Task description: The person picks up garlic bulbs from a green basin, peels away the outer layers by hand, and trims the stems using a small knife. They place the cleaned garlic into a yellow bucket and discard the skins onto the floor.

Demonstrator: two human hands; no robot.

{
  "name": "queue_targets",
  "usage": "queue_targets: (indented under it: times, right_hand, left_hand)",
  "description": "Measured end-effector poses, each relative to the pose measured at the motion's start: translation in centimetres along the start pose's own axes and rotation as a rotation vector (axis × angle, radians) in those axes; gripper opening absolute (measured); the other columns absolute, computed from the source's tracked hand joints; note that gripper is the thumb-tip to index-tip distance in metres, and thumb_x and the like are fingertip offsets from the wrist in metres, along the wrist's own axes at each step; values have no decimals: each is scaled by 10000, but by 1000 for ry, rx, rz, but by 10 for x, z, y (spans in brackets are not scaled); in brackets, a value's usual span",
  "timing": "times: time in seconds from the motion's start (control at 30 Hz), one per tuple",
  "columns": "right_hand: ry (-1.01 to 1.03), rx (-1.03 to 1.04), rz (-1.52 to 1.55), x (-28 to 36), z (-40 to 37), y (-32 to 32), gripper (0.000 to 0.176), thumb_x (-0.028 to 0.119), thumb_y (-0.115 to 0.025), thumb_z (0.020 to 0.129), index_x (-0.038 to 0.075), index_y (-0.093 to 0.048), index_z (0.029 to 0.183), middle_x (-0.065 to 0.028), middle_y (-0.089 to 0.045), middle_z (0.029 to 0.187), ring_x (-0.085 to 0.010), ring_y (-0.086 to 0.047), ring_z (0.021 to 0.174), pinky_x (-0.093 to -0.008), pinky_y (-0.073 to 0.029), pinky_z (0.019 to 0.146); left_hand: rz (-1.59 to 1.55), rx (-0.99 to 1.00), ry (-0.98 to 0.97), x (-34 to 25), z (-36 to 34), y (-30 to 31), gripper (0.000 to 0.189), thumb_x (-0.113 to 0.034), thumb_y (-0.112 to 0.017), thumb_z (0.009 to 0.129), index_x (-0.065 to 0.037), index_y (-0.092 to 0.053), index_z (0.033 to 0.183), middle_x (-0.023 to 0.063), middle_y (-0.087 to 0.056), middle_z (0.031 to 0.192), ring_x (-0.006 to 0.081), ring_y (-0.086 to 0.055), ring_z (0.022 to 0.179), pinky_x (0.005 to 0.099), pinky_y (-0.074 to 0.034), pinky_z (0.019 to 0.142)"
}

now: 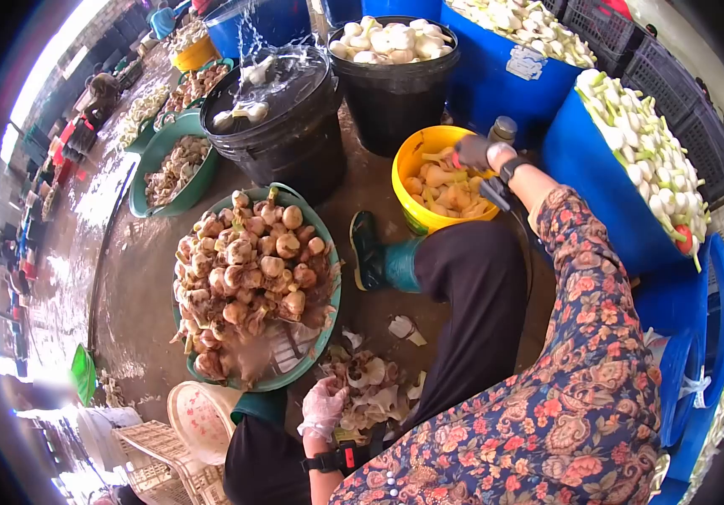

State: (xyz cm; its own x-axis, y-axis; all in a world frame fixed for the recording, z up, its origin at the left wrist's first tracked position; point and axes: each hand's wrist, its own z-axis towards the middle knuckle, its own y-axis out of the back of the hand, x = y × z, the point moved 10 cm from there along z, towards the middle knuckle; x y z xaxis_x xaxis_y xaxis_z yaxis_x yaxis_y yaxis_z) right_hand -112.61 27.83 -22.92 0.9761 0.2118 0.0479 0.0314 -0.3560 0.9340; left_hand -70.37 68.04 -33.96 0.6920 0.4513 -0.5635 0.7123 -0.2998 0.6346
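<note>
My right hand (473, 154), in a dark glove, reaches over the rim of a yellow bucket (402, 187), its fingers close to the yellowish garlic bulbs (446, 189) inside. Those fingers are dark and blurred, so I cannot tell whether they grip a bulb. My left hand (324, 406), in a clear plastic glove, has its fingers curled in low over a heap of garlic peelings (372, 383) on the floor. Just beyond it stands a wide green basin (334, 316) heaped with unpeeled garlic bulbs (248, 252). Water splashes up around white bulbs in a black bucket (282, 147).
Another black bucket (387, 97) holds peeled white garlic. Blue bins (585, 181) full of garlic line the right side. A smaller green basin (147, 185) stands on the left. A cream bucket (198, 421) and a crate (147, 446) lie nearby. People work farther back.
</note>
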Motion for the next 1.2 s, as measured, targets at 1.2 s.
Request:
queue_targets:
  times: [1.2]
  right_hand:
    - [486, 333, 1680, 319, -215, -9, 234, 293, -564, 890, 82, -624, 969, 33, -570, 736, -26, -514, 632, -163, -394, 519]
  left_hand:
    - [-1315, 87, -644, -172, -45, 87, 824, 1, -727, 741, -58, -261, 1419, 36, -526, 1187, 123, -507, 1063, 269, -418, 939]
